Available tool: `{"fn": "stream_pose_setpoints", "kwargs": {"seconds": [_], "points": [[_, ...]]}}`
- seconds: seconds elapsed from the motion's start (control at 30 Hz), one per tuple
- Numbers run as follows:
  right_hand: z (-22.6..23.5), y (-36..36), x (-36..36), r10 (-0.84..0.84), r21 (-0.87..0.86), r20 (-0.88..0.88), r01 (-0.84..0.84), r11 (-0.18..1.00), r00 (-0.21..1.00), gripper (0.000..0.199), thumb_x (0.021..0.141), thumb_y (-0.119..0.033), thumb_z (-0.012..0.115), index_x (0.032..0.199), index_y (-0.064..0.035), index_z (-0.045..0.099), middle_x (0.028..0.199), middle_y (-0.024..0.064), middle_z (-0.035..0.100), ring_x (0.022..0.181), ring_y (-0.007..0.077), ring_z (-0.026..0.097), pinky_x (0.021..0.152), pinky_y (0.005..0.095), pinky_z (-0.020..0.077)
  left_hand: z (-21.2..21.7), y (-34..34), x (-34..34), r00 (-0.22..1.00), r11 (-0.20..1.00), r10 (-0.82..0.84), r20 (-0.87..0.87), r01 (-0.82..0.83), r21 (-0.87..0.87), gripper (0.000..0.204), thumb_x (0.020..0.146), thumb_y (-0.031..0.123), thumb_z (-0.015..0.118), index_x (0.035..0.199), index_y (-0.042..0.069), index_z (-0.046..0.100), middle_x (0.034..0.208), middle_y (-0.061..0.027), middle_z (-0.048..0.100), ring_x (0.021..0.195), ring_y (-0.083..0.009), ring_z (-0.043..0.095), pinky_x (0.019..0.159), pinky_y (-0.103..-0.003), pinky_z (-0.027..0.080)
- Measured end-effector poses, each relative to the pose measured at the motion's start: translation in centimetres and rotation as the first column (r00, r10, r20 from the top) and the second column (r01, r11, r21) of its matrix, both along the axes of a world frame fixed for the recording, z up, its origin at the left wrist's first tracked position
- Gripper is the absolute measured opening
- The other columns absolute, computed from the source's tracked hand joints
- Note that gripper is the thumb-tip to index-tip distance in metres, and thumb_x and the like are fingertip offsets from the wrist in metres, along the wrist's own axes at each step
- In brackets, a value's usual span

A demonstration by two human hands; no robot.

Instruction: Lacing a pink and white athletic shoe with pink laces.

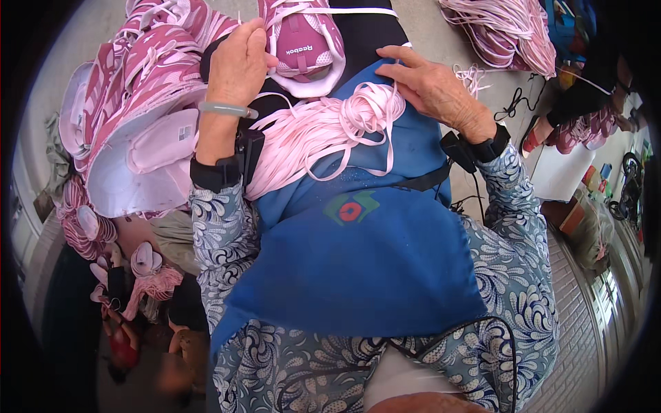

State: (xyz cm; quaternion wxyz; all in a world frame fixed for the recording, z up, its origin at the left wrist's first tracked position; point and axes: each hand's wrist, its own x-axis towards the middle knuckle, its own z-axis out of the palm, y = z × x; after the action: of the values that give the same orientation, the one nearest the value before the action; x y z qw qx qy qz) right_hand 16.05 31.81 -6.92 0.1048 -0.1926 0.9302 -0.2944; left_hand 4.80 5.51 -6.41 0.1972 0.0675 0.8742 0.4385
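A pink-and-white sneaker (pixel 303 51) rests on my dark-trousered leg, heel toward me. My left hand (pixel 241 65) is at its left side, fingers curled and closed; what they hold, if anything, is hidden. A pale shoelace (pixel 344 10) runs from the sneaker across the leg to the right. On the right, my right hand (pixel 437 86) hovers by the blue apron's (pixel 358 261) upper edge, its thumb and fingers apart and nothing visible between them. Between my hands, a knotted bundle of pale pink shoelaces (pixel 323 127) lies on the apron in my lap.
Many stacked pink sneakers (pixel 148 103) stand close on my left. A heap of pink shoes with laces (pixel 506 31) lies far right. Black cord (pixel 520 100) lies on the floor beyond my right wrist. Other people sit nearby, including one in red (pixel 124 347) at lower left.
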Motion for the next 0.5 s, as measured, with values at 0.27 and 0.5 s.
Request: {"fn": "stream_pose_setpoints", "kwargs": {"seconds": [0.27,0.5], "points": [[-0.8,0.6,-1.9,-0.312,-0.247,0.187,0.352,0.903,0.932,0.021,0.091,-0.021,0.052,0.087,-0.0017,0.062,0.069,0.0087,0.059,0.056,0.0190,0.059,0.053,0.0293,0.0487,-1.8,-2.0,-1.4,0.989,0.982,-0.110,0.103,0.124,-0.142,0.037,0.092,0.032,0.043,0.102,0.001,0.061,0.079,-0.0104,0.066,0.069,-0.0172,0.066,0.069,-0.031,0.049],[-3.8,1.6,-2.6,-0.574,-0.070,0.282,0.614,0.786,0.768,0.028,0.093,-0.025,0.044,0.090,-0.0034,0.062,0.059,0.0088,0.058,0.048,0.0222,0.057,0.049,0.0333,0.0476,-1.6,-1.0,-1.2,0.999,0.998,0.036,0.031,-0.035,-0.050,0.028,0.092,0.019,0.048,0.111,0.001,0.059,0.085,-0.0066,0.064,0.065,-0.0088,0.060,0.060,-0.023,0.050]]}}
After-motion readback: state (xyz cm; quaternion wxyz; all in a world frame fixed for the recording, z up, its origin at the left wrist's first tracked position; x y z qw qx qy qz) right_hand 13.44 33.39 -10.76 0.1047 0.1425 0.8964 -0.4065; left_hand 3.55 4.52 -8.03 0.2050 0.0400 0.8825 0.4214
